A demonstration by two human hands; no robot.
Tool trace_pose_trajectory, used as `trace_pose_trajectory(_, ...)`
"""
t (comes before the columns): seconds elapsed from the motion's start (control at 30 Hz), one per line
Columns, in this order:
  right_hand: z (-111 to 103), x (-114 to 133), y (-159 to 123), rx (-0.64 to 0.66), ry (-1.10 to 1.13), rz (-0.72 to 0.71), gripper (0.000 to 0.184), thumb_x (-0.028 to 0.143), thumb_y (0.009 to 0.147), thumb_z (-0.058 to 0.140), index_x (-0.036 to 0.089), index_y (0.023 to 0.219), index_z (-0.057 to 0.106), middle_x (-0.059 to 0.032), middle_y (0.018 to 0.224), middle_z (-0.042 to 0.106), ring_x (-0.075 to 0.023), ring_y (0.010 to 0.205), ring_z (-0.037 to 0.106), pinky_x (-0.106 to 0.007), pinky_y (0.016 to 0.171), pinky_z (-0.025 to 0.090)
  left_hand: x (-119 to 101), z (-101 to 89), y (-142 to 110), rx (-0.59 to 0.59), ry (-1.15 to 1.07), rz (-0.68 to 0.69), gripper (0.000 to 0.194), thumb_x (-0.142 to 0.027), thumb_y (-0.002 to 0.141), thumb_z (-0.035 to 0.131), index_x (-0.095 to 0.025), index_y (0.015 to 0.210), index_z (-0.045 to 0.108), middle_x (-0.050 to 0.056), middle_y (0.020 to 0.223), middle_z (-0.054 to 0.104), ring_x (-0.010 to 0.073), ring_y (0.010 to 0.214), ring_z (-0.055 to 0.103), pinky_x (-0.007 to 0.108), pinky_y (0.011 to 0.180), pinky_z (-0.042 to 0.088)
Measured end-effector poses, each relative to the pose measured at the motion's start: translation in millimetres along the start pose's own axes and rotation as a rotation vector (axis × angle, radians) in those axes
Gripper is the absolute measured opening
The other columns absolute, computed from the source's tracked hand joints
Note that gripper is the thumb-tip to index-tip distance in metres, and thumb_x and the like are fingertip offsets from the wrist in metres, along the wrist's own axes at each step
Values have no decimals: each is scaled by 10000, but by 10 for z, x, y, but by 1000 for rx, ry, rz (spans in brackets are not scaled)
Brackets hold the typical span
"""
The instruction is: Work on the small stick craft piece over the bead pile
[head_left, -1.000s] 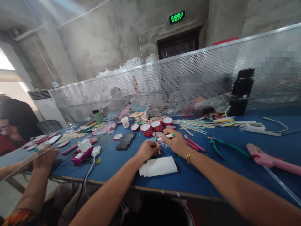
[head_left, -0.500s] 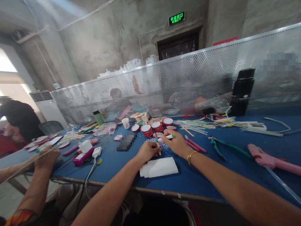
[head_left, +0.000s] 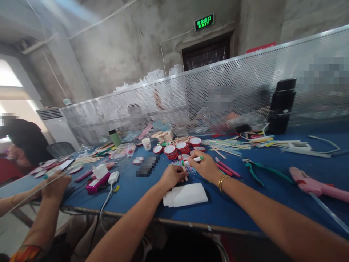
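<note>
The right hand [head_left: 205, 166] pinches a white marker [head_left: 194, 159] with a green cap, lying crosswise between thumb and fingers, tip toward the left hand. The left hand [head_left: 171, 176] is clenched on a thin stick [head_left: 182, 163] that stands up from its fingertips, just under the marker's tip. Both hands sit close together over a heap of small coloured bits [head_left: 191, 169] on the blue table [head_left: 136, 189].

Just below the left hand lies a folded white sheet [head_left: 187, 194]. Beyond the hands stand red-rimmed cups [head_left: 177, 147] in a cluster. Right of the right hand lie pink sticks [head_left: 227, 168], then green-handled pliers [head_left: 257, 171], then a pink glue gun [head_left: 313, 185] near the table's edge. Farther back on that side is a scatter of wooden sticks [head_left: 226, 143] and a black bottle [head_left: 280, 105] against the perforated screen [head_left: 245, 80].

Well to the left, a magenta device [head_left: 95, 183] with a white charger [head_left: 112, 178] lies on the table, and another person's hand [head_left: 56, 183] holds a thin rod [head_left: 29, 191] at the table's corner.
</note>
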State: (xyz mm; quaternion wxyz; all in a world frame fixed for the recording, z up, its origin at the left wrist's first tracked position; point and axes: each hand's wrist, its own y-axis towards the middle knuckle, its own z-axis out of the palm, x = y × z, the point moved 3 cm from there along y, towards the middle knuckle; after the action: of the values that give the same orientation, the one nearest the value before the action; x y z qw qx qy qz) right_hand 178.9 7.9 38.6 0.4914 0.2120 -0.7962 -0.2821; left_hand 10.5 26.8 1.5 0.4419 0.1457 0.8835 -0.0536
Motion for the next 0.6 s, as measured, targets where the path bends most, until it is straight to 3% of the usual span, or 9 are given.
trace_pose_trajectory(0.6, -13, -13, 6, 4, -14, 13, 203, 351, 802, 513, 209, 661, 548, 8, 631, 583, -140, 607, 488, -261, 597, 360, 28, -5, 8, 2, 25, 12, 329, -470, 718, 611, -143, 690, 630, 2, 582, 604, 100, 510, 513, 211, 490, 340)
